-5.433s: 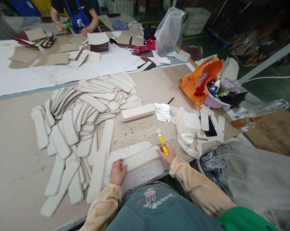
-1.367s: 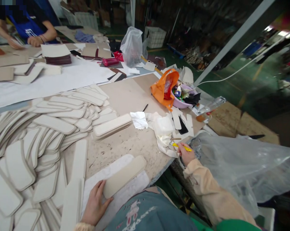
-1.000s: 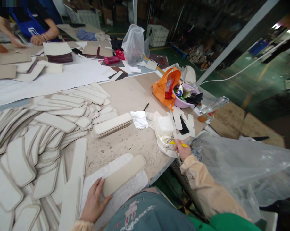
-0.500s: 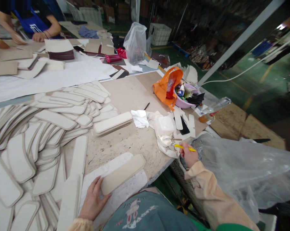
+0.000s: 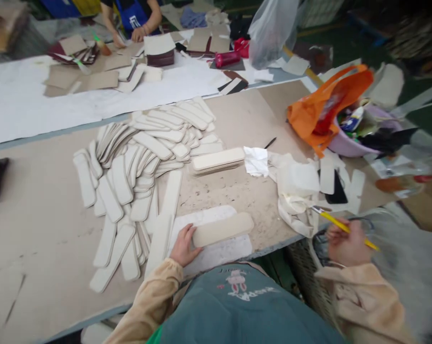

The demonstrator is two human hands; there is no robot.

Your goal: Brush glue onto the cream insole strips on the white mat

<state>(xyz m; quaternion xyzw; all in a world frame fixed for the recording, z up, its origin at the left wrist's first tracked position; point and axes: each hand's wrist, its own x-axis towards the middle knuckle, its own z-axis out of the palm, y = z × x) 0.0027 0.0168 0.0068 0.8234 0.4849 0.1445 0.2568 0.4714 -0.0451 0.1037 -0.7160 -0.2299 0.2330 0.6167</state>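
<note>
While left hand (image 5: 187,243) presses flat on beige oblong pad (image 5: 223,229), right hand (image 5: 344,241) pinches yellow-handled brush (image 5: 339,223) at 3 o'clock; cream pad heap (image 5: 137,162) at 10 o'clock looks finished, this pad pending.

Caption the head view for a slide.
Left hand touches a beige strip on the table; right hand grips a yellow-handled brush.

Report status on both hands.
Left hand rests on tan strip on white sheet. Right hand grips yellow brush past table edge. Crumpled cloth by brush tip.
</note>
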